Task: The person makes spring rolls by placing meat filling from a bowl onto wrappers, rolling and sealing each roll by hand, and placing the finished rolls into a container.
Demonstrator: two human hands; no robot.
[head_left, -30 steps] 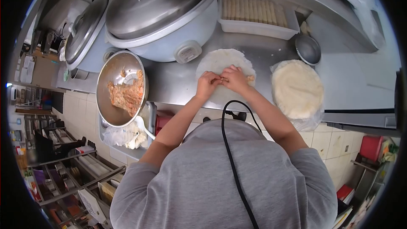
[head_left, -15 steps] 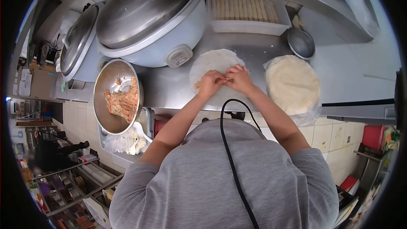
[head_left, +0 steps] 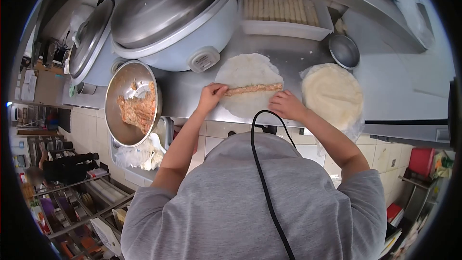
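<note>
A thin round spring roll wrapper (head_left: 250, 67) lies on the steel counter, with a narrow strip of minced meat filling (head_left: 255, 88) running across it from left to right. At the strip's left end, by the wrapper's edge, my left hand (head_left: 211, 97) is closed, thumb and fingers together; what lies between the fingertips is hidden. My right hand (head_left: 288, 105) has its fingers bent at the wrapper's lower right edge, just below the strip's right end. To its right is a stack of round wrappers (head_left: 332, 94) on clear plastic.
Left stands a metal bowl (head_left: 113, 110) of meat mixture, beside two large lidded cookers (head_left: 178, 50). A white tray (head_left: 288, 30) of finished rolls and a small grey bowl (head_left: 343, 51) stand at the back. A black cable (head_left: 255, 159) hangs before me. Another person (head_left: 67, 166) is far left.
My hands have moved apart from the middle of the wrapper to its left and right edges. The filling, mostly covered before, now shows as a long even strip.
</note>
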